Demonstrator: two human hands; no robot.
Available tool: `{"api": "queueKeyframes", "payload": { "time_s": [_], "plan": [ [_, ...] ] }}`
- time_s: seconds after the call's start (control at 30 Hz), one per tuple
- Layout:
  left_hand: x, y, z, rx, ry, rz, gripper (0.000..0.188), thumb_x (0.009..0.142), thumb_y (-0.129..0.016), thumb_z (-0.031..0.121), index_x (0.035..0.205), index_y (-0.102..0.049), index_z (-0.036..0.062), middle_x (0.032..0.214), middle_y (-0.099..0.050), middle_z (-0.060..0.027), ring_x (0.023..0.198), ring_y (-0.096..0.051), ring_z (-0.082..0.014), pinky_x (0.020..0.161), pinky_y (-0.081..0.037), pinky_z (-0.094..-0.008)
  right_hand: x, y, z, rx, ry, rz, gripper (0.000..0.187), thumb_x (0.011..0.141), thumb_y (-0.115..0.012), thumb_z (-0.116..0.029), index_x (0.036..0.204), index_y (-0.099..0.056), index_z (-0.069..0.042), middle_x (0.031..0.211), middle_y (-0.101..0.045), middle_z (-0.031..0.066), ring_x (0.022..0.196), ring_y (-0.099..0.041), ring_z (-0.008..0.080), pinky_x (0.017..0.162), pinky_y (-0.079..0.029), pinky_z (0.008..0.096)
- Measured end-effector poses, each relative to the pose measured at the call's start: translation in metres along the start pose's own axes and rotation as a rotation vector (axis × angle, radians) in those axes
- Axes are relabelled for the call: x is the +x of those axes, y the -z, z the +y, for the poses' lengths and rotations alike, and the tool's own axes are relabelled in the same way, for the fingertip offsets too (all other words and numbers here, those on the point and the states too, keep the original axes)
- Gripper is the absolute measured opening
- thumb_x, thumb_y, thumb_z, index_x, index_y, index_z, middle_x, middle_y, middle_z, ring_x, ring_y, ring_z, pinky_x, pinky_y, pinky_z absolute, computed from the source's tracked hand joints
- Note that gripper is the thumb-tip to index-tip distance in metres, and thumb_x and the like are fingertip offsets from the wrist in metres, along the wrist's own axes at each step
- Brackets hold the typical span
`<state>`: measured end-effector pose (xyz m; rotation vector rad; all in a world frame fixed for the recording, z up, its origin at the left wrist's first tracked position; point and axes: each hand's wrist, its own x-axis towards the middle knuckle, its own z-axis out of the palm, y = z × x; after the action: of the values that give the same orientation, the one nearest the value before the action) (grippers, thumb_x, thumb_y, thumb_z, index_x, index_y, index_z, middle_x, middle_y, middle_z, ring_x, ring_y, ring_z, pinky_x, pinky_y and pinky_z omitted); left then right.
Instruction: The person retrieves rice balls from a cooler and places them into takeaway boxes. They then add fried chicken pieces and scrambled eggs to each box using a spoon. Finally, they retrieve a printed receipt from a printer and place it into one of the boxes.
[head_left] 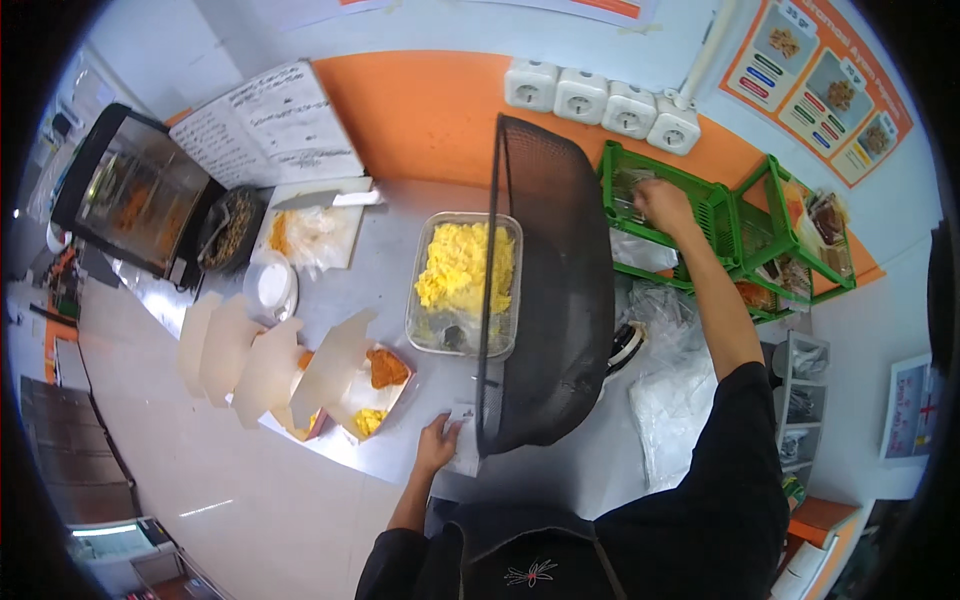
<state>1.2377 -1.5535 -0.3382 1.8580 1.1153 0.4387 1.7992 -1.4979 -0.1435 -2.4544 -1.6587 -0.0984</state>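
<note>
My right arm stretches far to the right, and my right hand (664, 208) dips into a green plastic basket (715, 205) with its fingers curled over clear packets (630, 185); what it grips is hidden. My left hand (437, 443) is low at the counter's near edge, fingers closed on the edge of a white paper slip (465, 455). Between my hands a black mesh food cover (555, 300) stands on its side, its rim passing in front of a clear tray (412, 320) of yellow scrambled egg (455, 265). Left of that, an open takeaway box (335, 385) holds fried chicken (388, 368) and egg (370, 420).
More open boxes (225, 350) stand at the left edge. Behind them are a cutting board (345, 235) with a knife (330, 200), a dark bowl (232, 230) and a glass display case (135, 195). Plastic bags (675, 410) lie on the right; wall sockets (605, 105) line the back.
</note>
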Motion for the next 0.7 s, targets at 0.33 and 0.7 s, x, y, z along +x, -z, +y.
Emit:
{"api": "queueKeyframes", "payload": {
  "time_s": [0.33, 0.7],
  "plan": [
    [-0.013, 0.023, 0.013, -0.479, 0.238, -0.085, 0.018, 0.086, -0.058, 0.012, 0.094, -0.058, -0.0036, 0.084, -0.063, -0.0082, 0.077, -0.056, -0.0121, 0.068, -0.045, -0.0280, -0.004, 0.047, 0.053, 0.541, -0.313, 0.024, 0.023, 0.080, -0.062, -0.017, 0.091, -0.061, 0.002, 0.076, -0.062, 0.0052, 0.066, -0.055, 0.0109, 0.061, -0.045, 0.0259],
    [-0.037, 0.066, 0.043, -0.711, 0.300, 0.063, 0.017, 0.072, -0.040, -0.002, 0.075, -0.057, 0.0031, 0.078, -0.059, -0.0050, 0.072, -0.052, -0.0106, 0.065, -0.039, -0.0213, 0.024, 0.003, 0.015, 0.010, -0.156, -0.439, 0.040, 0.073, -0.070, -0.035, 0.099, -0.066, -0.004, 0.093, -0.065, 0.0181, 0.083, -0.062, 0.0314, 0.075, -0.046, 0.0423]
  ]
}}
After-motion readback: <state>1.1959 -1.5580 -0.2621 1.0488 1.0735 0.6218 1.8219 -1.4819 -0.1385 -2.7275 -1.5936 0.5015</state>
